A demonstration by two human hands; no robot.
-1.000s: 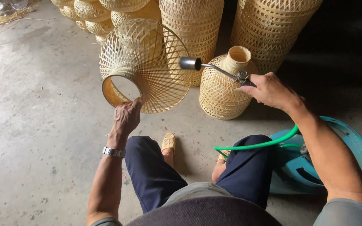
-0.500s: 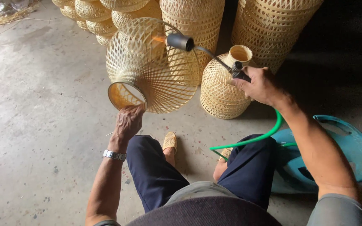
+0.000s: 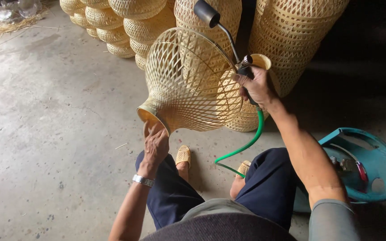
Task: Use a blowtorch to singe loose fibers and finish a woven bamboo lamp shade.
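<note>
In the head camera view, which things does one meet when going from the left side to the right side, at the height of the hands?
Bare concrete floor → left hand at the narrow neck → woven bamboo lampshade → right hand gripping the torch handle → green hose → teal gas cylinder.

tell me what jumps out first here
A big open-weave bamboo lampshade fills the centre, held up by its narrow neck in the left hand. The right hand grips a gas torch on a green hose beside it. Woven baskets are stacked behind.
</note>
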